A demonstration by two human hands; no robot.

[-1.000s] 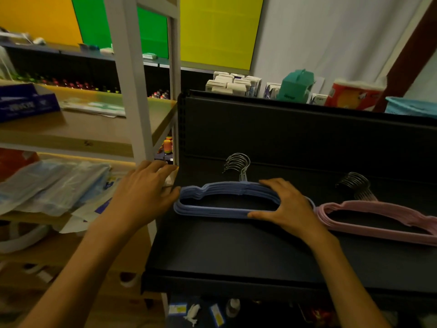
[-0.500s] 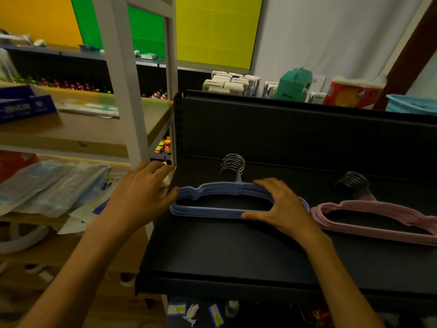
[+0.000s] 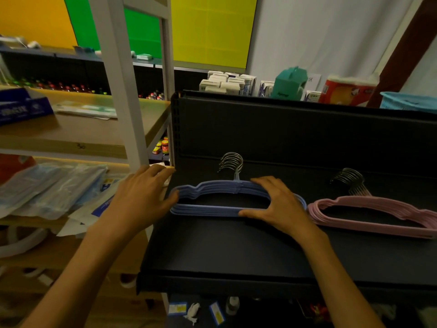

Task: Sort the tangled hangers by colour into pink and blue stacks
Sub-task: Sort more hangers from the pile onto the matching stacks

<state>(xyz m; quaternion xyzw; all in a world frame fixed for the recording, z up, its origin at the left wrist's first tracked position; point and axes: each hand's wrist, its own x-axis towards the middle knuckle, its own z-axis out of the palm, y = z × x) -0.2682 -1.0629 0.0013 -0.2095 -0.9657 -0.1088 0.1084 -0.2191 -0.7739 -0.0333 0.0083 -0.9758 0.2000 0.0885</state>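
both your hands were out in front, palms down.

your left hand (image 3: 139, 197) reached forward from a bare forearm that ran up from the lower left, its fingers straight and close together, the thumb spread to the right and touching the left end of the blue hangers (image 3: 212, 197). your right hand (image 3: 279, 204) came in from the lower right on a bare forearm, fingers gently bent over the top bar of those hangers and the thumb stretched left along the bottom bar, so it spanned the stack's right half.
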